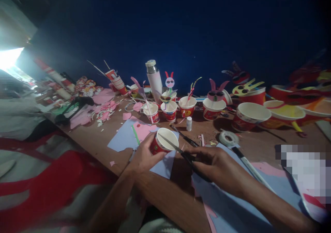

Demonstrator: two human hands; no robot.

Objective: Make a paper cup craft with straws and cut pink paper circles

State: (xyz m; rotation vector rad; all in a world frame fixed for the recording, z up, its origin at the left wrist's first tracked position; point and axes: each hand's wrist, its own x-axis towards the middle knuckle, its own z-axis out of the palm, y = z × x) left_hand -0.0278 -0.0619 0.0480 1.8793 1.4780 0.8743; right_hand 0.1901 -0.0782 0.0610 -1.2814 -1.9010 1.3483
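My left hand is wrapped round a red paper cup with a white inside, which it holds tilted on the brown table. My right hand grips black-handled scissors. Their blades reach across the cup's open rim. Under both hands lie sheets of light blue paper and a pink sheet.
Behind stands a row of decorated paper cups with pink rabbit ears and faces, a white flask, a small white bottle, a tape roll and a second pair of scissors. Pink scraps litter the left.
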